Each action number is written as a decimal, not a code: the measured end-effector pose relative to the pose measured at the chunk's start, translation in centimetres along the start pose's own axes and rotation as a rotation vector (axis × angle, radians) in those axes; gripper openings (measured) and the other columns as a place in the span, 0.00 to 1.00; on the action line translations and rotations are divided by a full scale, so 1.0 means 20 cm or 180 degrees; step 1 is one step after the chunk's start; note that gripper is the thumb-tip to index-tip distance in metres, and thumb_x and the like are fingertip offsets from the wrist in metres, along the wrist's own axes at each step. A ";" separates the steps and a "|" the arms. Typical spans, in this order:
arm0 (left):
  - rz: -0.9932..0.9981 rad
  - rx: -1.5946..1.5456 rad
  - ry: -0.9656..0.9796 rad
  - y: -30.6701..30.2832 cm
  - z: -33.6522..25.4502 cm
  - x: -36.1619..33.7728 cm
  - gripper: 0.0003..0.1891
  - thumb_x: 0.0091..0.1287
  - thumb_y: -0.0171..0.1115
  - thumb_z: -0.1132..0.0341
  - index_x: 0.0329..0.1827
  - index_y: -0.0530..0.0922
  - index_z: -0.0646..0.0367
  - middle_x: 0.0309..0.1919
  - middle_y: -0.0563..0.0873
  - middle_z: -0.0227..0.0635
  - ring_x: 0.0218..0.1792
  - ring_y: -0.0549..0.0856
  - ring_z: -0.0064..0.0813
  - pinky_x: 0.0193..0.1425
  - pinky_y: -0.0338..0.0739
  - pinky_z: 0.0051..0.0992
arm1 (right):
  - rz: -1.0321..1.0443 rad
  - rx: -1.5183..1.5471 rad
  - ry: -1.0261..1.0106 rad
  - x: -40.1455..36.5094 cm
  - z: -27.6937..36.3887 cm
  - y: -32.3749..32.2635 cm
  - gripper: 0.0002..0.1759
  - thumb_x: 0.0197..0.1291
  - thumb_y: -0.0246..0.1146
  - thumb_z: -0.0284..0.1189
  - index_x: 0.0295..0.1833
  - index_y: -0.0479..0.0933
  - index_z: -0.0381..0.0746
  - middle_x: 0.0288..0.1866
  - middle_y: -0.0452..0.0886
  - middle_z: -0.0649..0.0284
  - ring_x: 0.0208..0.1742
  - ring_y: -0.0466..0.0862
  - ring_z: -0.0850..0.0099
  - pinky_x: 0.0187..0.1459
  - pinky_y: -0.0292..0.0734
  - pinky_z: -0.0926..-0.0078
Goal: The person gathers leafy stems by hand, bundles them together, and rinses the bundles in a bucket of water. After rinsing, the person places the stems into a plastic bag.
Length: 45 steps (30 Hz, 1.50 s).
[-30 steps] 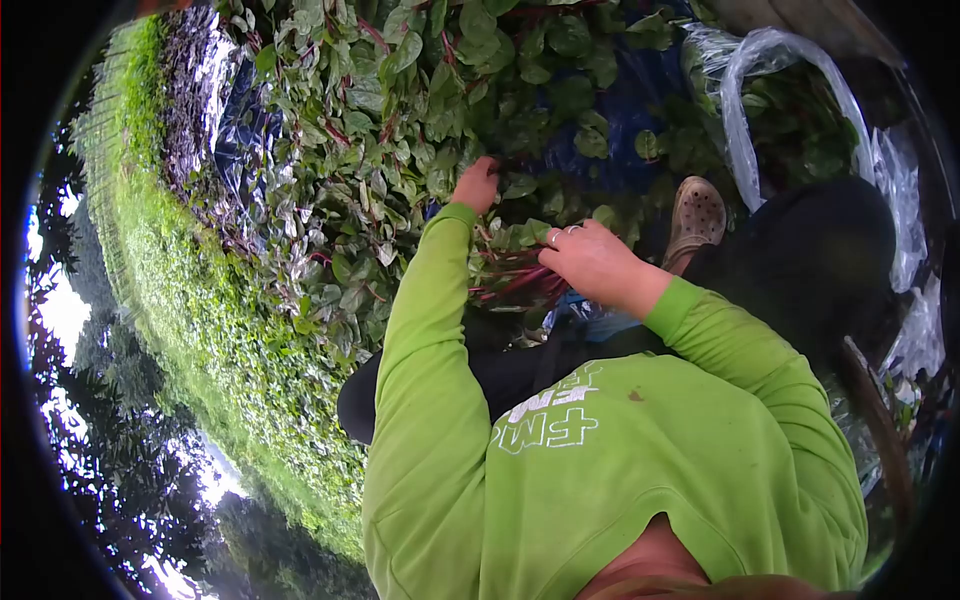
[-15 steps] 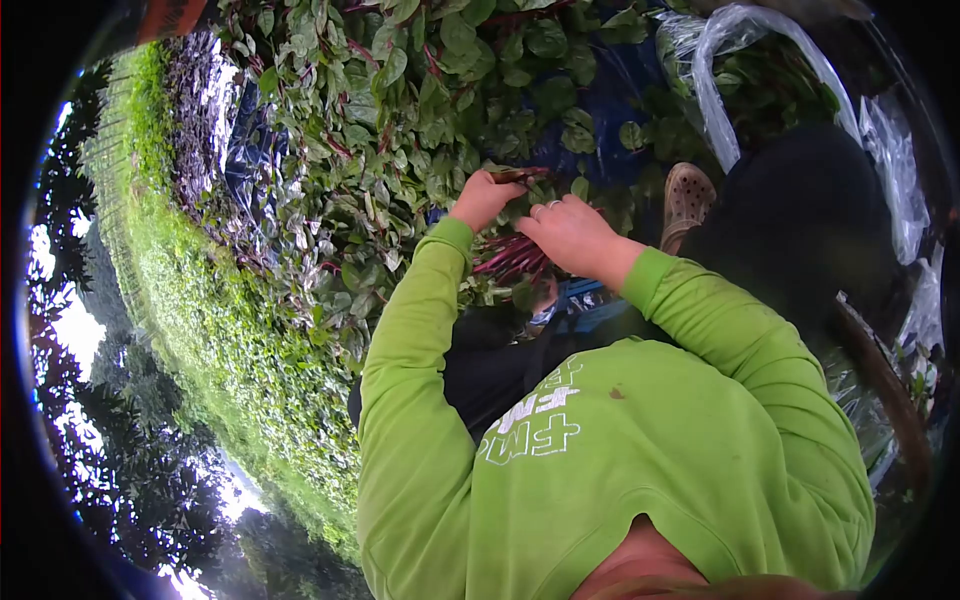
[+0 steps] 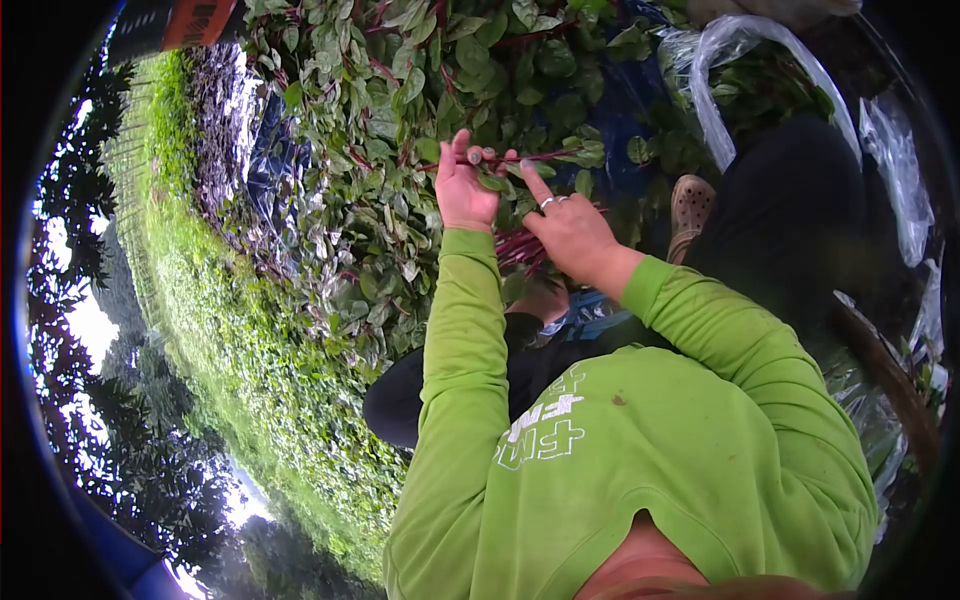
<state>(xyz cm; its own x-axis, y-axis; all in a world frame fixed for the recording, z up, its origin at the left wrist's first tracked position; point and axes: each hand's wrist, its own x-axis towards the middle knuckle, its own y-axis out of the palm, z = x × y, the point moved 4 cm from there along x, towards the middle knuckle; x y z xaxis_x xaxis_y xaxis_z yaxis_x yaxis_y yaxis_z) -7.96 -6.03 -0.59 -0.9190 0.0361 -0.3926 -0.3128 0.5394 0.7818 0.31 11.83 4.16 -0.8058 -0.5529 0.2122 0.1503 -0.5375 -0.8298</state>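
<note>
A leafy stem with a dark red stalk lies across the raised fingers of my left hand, whose palm faces up. My right hand, wearing rings, points its index finger at the same stem, close to the left fingertips; its other fingers are curled. Beneath and beside my right hand is a bundle of purple-red stems, partly covered by it. Whether the curled right fingers hold these stems is hidden. Green leafy plants with reddish stems spread beyond both hands.
A brown clog is on a foot beside my dark-clothed leg. Clear plastic loops at the upper right, near blue sheeting. A curved brown stick lies at the right. Bright green growth runs along the left.
My left hand has moved up and turned palm up, with its fingers raised. My right index finger has stretched out towards the stem. The stem now shows more fully, higher up.
</note>
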 end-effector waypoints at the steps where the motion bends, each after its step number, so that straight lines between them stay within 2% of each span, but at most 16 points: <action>1: 0.0021 0.0007 -0.0111 0.01 0.03 -0.03 0.25 0.82 0.47 0.42 0.59 0.79 0.55 0.30 0.77 0.32 0.41 0.80 0.38 0.62 0.76 0.55 | -0.0022 -0.0059 0.0090 0.01 -0.02 -0.01 0.05 0.58 0.61 0.27 0.39 0.80 0.42 0.77 0.70 0.41 0.42 0.87 0.60 0.45 0.77 0.61; 3: 0.0051 0.0023 -0.0317 0.04 0.07 -0.10 0.29 0.82 0.44 0.39 0.59 0.78 0.58 0.32 0.78 0.34 0.42 0.79 0.41 0.60 0.77 0.52 | -0.0063 -0.0164 0.0257 0.02 -0.05 -0.01 0.05 0.58 0.62 0.27 0.39 0.80 0.42 0.77 0.68 0.41 0.41 0.87 0.59 0.45 0.78 0.61; 8: 0.0042 0.0985 -0.0597 -0.03 0.05 -0.13 0.41 0.81 0.30 0.31 0.61 0.79 0.61 0.40 0.85 0.37 0.47 0.83 0.41 0.58 0.78 0.42 | 0.0282 -0.0221 0.0468 0.01 -0.10 0.02 0.10 0.57 0.62 0.26 0.46 0.80 0.42 0.44 0.79 0.60 0.44 0.86 0.60 0.43 0.75 0.58; 12: -0.0694 0.3747 -0.0531 -0.08 -0.13 -0.19 0.45 0.82 0.27 0.33 0.64 0.82 0.64 0.53 0.89 0.46 0.50 0.85 0.41 0.63 0.78 0.38 | 0.0482 -0.0298 0.0372 0.00 -0.08 0.02 0.09 0.59 0.61 0.27 0.45 0.80 0.42 0.47 0.80 0.59 0.45 0.86 0.61 0.45 0.75 0.60; 15: -0.0936 0.3290 -0.0514 -0.37 -0.35 -0.20 0.46 0.80 0.27 0.31 0.70 0.77 0.67 0.57 0.87 0.48 0.57 0.85 0.44 0.66 0.77 0.41 | 0.0624 -0.0403 0.0345 -0.01 -0.07 0.04 0.09 0.61 0.61 0.29 0.46 0.82 0.43 0.48 0.81 0.60 0.46 0.87 0.63 0.47 0.76 0.62; 17: -0.1879 0.2936 0.0383 -0.36 -0.55 -0.32 0.50 0.79 0.26 0.29 0.79 0.62 0.71 0.72 0.76 0.52 0.69 0.79 0.51 0.74 0.73 0.47 | 0.0682 -0.0419 0.0401 -0.02 -0.08 0.04 0.09 0.61 0.61 0.29 0.46 0.82 0.42 0.48 0.81 0.61 0.47 0.87 0.64 0.47 0.76 0.62; 21: -0.2380 0.0088 0.0471 -0.62 -0.69 -0.47 0.44 0.80 0.53 0.49 0.87 0.38 0.57 0.86 0.47 0.45 0.84 0.53 0.53 0.83 0.59 0.58 | 0.0690 -0.0465 0.0321 -0.01 -0.06 0.04 0.09 0.61 0.61 0.29 0.46 0.81 0.42 0.47 0.81 0.61 0.46 0.87 0.64 0.47 0.76 0.62; 23: -0.1366 0.1346 -0.0136 -0.62 -0.57 -0.44 0.47 0.76 0.62 0.60 0.88 0.38 0.53 0.86 0.47 0.43 0.84 0.53 0.53 0.82 0.63 0.57 | 0.0645 -0.0423 0.0279 -0.01 -0.04 0.04 0.08 0.61 0.60 0.29 0.45 0.81 0.42 0.47 0.80 0.61 0.46 0.86 0.64 0.47 0.76 0.62; 25: -0.0682 0.2647 0.0131 -0.40 -0.42 -0.37 0.42 0.69 0.62 0.73 0.85 0.53 0.57 0.82 0.60 0.43 0.77 0.68 0.50 0.76 0.72 0.45 | 0.0585 -0.0398 0.0213 0.01 -0.03 0.05 0.08 0.61 0.60 0.29 0.45 0.81 0.42 0.46 0.80 0.61 0.46 0.86 0.64 0.47 0.76 0.62; 28: -0.0036 0.2454 0.0146 -0.37 -0.25 -0.20 0.29 0.62 0.57 0.80 0.70 0.75 0.62 0.70 0.79 0.39 0.60 0.82 0.38 0.64 0.77 0.28 | 0.0592 -0.0374 0.0101 -0.02 -0.02 0.06 0.08 0.61 0.60 0.28 0.44 0.80 0.42 0.46 0.80 0.61 0.45 0.86 0.64 0.47 0.75 0.62; 32: -0.1070 0.3523 0.0198 -0.45 -0.31 -0.21 0.09 0.63 0.55 0.73 0.35 0.85 0.58 0.41 0.89 0.31 0.42 0.87 0.33 0.49 0.79 0.31 | 0.0593 -0.0341 0.0043 -0.01 -0.02 0.05 0.08 0.61 0.59 0.28 0.44 0.80 0.42 0.46 0.80 0.60 0.46 0.86 0.63 0.47 0.75 0.62; 35: -0.1708 0.6559 0.1584 -0.37 -0.46 -0.29 0.10 0.65 0.55 0.68 0.32 0.85 0.59 0.35 0.89 0.36 0.44 0.87 0.41 0.52 0.79 0.37 | 0.0696 -0.0356 0.0048 -0.01 -0.01 0.05 0.08 0.61 0.59 0.28 0.45 0.81 0.42 0.46 0.80 0.60 0.46 0.86 0.63 0.47 0.76 0.62; 37: -0.2500 0.6593 0.2323 -0.48 -0.65 -0.36 0.12 0.66 0.58 0.62 0.30 0.87 0.54 0.37 0.91 0.39 0.40 0.87 0.53 0.49 0.80 0.45 | 0.0752 -0.0369 0.0080 -0.01 0.00 0.07 0.09 0.61 0.60 0.28 0.45 0.81 0.42 0.47 0.80 0.60 0.47 0.86 0.63 0.47 0.76 0.62; 38: -0.3019 0.6483 0.1117 -0.54 -0.69 -0.40 0.17 0.62 0.60 0.70 0.54 0.87 0.54 0.55 0.89 0.45 0.59 0.84 0.49 0.59 0.79 0.41 | 0.0758 -0.0393 0.0087 -0.01 -0.01 0.07 0.09 0.61 0.60 0.28 0.46 0.81 0.42 0.47 0.80 0.59 0.47 0.87 0.63 0.48 0.76 0.62; 43: 0.0038 0.1849 -0.0909 -0.44 -0.23 -0.37 0.61 0.48 0.62 0.83 0.88 0.42 0.48 0.86 0.51 0.44 0.81 0.62 0.35 0.72 0.69 0.31 | 0.0728 -0.0250 0.0025 0.01 0.01 0.09 0.08 0.61 0.60 0.28 0.44 0.81 0.42 0.46 0.81 0.59 0.44 0.87 0.61 0.45 0.77 0.60; 45: 0.0525 0.1541 -0.0636 -0.28 -0.07 -0.33 0.58 0.49 0.60 0.84 0.88 0.46 0.49 0.85 0.56 0.43 0.80 0.63 0.38 0.75 0.66 0.34 | 0.0842 -0.0209 0.0011 0.02 0.00 0.08 0.08 0.61 0.59 0.29 0.43 0.81 0.42 0.44 0.82 0.59 0.42 0.88 0.61 0.43 0.78 0.59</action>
<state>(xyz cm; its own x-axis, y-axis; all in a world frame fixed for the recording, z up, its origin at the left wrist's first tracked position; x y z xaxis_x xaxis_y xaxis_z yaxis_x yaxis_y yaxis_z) -0.44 -10.34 -1.65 -0.8683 0.2865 -0.4050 0.0210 0.8368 0.5471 0.33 10.70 2.90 -0.7454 -0.6664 -0.0182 0.3186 -0.3321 -0.8878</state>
